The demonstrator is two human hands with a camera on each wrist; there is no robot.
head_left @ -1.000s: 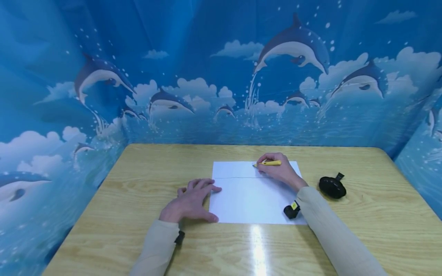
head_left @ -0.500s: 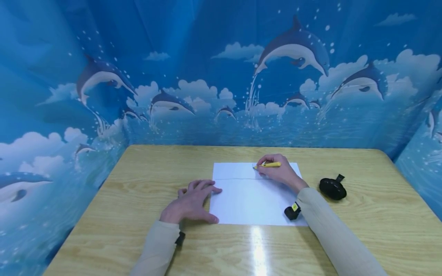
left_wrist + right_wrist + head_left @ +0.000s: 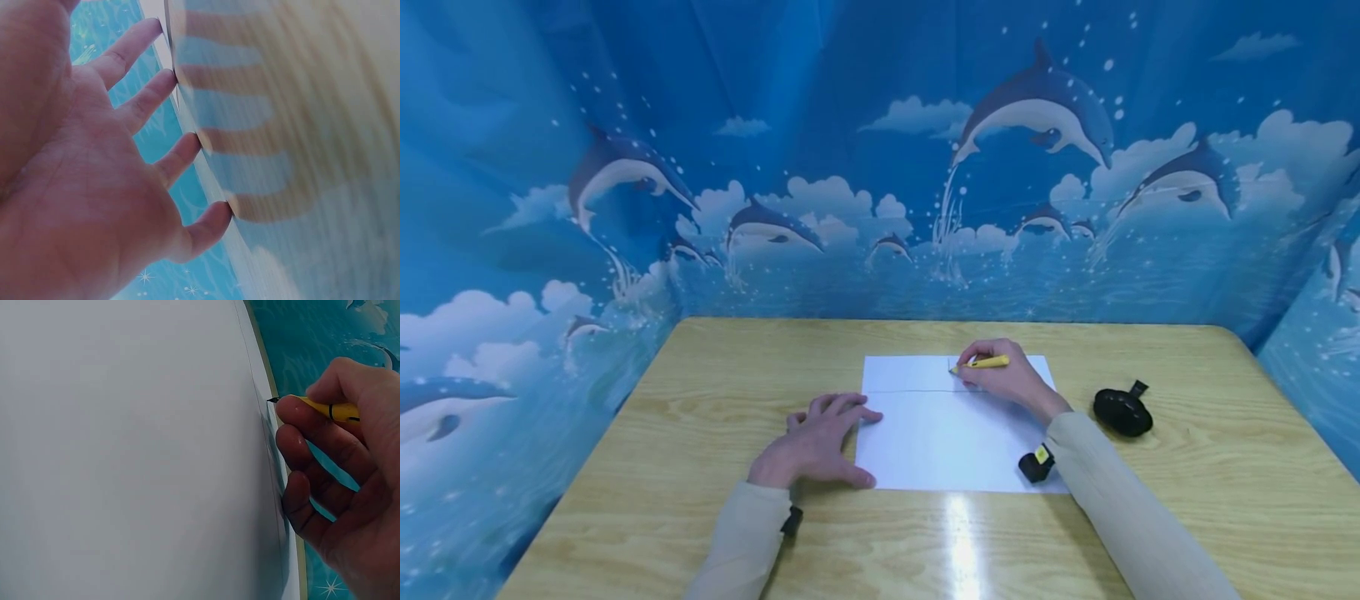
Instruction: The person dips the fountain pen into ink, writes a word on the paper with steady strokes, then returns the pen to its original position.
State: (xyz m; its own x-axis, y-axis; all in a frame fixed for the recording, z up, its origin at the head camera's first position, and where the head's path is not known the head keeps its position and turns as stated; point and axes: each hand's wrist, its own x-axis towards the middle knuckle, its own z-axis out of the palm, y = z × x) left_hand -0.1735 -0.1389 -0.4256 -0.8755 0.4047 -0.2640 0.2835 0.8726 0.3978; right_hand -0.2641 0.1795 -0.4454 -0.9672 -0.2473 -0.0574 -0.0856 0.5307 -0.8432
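Right hand (image 3: pixel 1006 379) pinches yellow pen (image 3: pixel 992 362); tip has crept toward 6 o'clock, stroke (image 3: pixel 948 364) lengthened, drawing apparently advancing. Left hand (image 3: pixel 811 446), fingers apart, at 9 o'clock of paper (image 3: pixel 925 442).

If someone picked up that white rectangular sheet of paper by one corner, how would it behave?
The white rectangular sheet of paper would probably flop, since it looks thin. Pushed, it may slide easily, since the pale wood-grain table looks smooth and glossy.
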